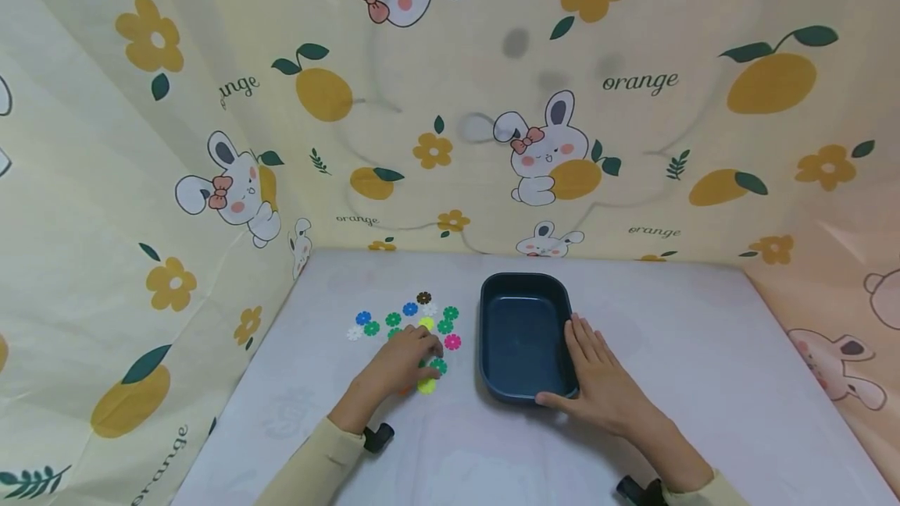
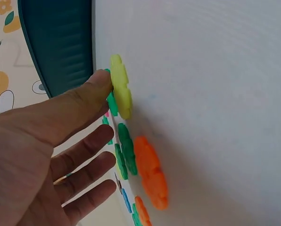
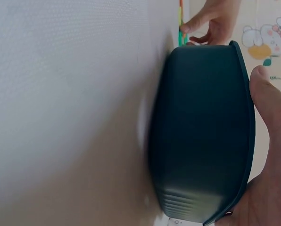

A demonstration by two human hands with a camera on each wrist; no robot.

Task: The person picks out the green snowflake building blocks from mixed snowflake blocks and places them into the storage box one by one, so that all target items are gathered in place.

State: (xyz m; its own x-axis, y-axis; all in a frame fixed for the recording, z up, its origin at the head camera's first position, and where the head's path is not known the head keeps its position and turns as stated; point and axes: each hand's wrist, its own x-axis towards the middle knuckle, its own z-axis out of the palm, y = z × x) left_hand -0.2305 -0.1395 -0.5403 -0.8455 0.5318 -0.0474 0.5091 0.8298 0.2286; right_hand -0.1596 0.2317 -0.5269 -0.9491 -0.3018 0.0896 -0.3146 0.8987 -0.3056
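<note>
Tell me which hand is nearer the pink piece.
Left. The left hand is close beside the pink piece; the right hand is beyond the tray, against its right side.

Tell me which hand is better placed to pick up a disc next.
Likely the left hand: it is over the discs, while the right hand touches the tray on the side away from them.

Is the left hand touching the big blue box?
Apart: the head view shows a strip of white table between the left hand and the blue box.
</note>
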